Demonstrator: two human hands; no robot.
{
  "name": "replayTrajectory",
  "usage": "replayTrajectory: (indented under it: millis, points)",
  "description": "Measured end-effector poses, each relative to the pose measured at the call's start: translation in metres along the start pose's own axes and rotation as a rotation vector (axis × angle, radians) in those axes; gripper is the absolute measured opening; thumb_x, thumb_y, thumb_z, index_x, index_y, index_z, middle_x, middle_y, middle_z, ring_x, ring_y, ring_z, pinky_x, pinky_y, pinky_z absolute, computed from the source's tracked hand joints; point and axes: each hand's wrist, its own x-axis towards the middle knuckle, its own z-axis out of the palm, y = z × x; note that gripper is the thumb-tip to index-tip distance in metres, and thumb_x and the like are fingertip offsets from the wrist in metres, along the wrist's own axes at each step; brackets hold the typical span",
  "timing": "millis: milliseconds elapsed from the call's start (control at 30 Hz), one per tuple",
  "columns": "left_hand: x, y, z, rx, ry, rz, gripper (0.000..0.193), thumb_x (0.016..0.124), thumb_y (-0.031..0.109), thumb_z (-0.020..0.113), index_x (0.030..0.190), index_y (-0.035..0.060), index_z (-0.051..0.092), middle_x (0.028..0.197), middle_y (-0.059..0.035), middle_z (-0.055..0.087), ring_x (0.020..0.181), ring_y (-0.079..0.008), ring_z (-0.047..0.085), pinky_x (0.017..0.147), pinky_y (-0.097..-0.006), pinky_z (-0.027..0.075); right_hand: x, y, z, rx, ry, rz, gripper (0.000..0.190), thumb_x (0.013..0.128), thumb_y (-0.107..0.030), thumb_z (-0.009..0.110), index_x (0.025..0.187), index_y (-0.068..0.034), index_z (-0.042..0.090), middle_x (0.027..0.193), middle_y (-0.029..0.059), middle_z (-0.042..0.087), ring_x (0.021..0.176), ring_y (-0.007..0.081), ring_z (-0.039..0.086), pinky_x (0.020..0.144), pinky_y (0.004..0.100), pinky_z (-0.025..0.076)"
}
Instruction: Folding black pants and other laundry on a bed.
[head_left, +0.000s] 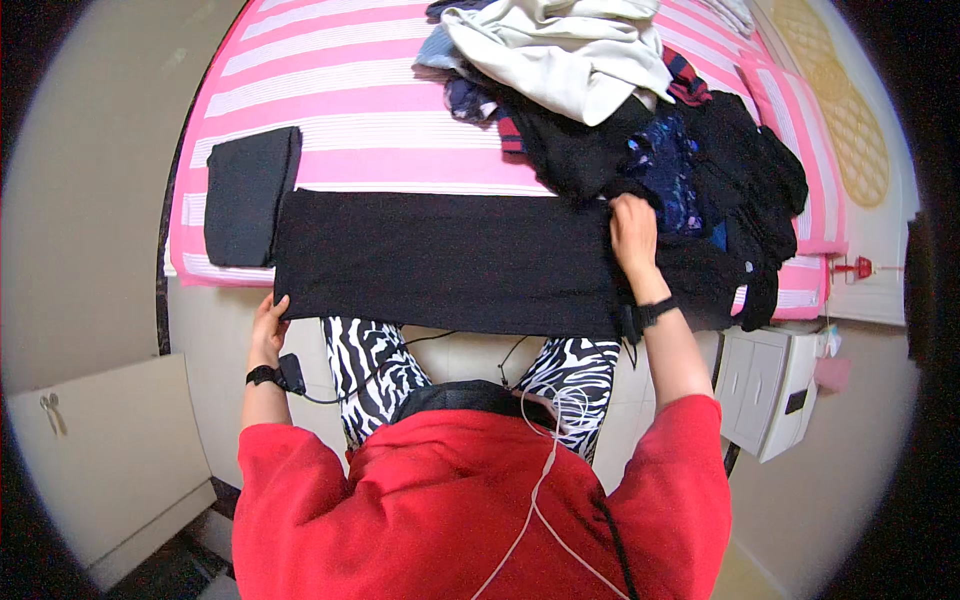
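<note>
A black garment (450, 259) lies in a long, flat, folded rectangle along the near edge of the bed, its lower part over my knees. My left hand (268, 322) holds its near left corner, thumb on top and the other fingers partly hidden. At the garment's far right, my right hand (634, 232) grips the cloth with bent fingers; the fingertips are hard to see. Just left of the black garment rests a dark grey folded garment (250, 199), a compact upright rectangle.
A heap of loose clothes, with a white garment (562, 52) on top and a navy patterned one (664, 165) below, covers the right of the pink-striped bed (337, 112). A white cabinet (754, 386) stands at the right. White cables (551, 450) hang before my red top.
</note>
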Motion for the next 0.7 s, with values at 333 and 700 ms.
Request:
replayTrajectory:
  millis: [333,700]
  points:
    - [0.017,-0.024,0.011,-0.116,-0.009,-0.197,0.031,0.074,0.033,0.073,0.092,0.0130,0.058,0.083,-0.0002,0.058,0.065,-0.0115,0.051,0.054,-0.0246,0.046,-0.008,0.006,0.056,-0.211,-0.674,0.185,0.053,0.088,-0.046,0.043,0.115,-0.001,0.053,0.128,0.0171,0.044,0.110,0.0355,0.043,0.098,0.0461,0.028]
    - [-0.027,0.039,0.050,-0.547,-0.385,0.293,0.049,0.070,-0.003,0.058,0.118,0.0002,0.049,0.112,-0.0102,0.057,0.103,-0.0236,0.054,0.093,-0.0340,0.042,-0.008,-0.124,0.034,0.497,-0.523,0.012,0.051,0.083,-0.027,0.059,0.125,-0.002,0.044,0.133,0.0191,0.039,0.123,0.0340,0.037,0.103,0.0396,0.030]
